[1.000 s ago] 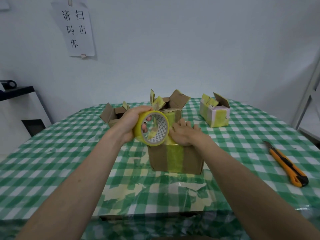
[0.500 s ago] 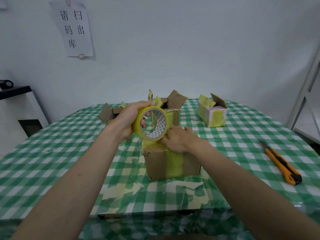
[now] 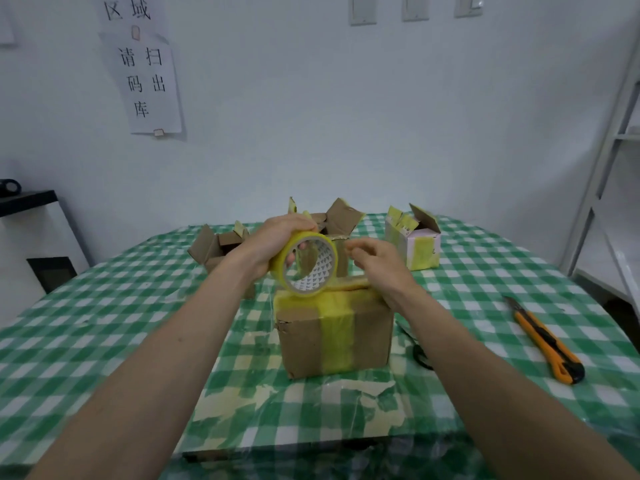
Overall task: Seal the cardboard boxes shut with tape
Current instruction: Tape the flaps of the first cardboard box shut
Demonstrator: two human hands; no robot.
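A brown cardboard box point(image 3: 308, 341) stands at the table's middle, flaps down, with a yellow tape band over its top and down its front. Just above its top left corner my left hand point(image 3: 277, 237) grips a yellow tape roll point(image 3: 278, 268) from above, with fingers through the core. My right hand point(image 3: 381, 265) hovers above the box's right side, fingers curled, with thumb and fingertips pinched together at the roll's right rim, apparently on the tape end. Any tape stretched between them is too clear to make out.
Three open boxes stand behind: a brown box point(image 3: 211, 247) at the left, another point(image 3: 346, 216) behind the roll, and a pink-white box point(image 3: 420, 247) at the right. An orange utility knife point(image 3: 543, 341) and dark scissors point(image 3: 419, 351) lie to the right. White shelving point(image 3: 616, 133) flanks the table's right edge.
My right hand has lifted off the box top and moved up to the roll's right rim. The roll has turned and dropped slightly toward the box's corner.
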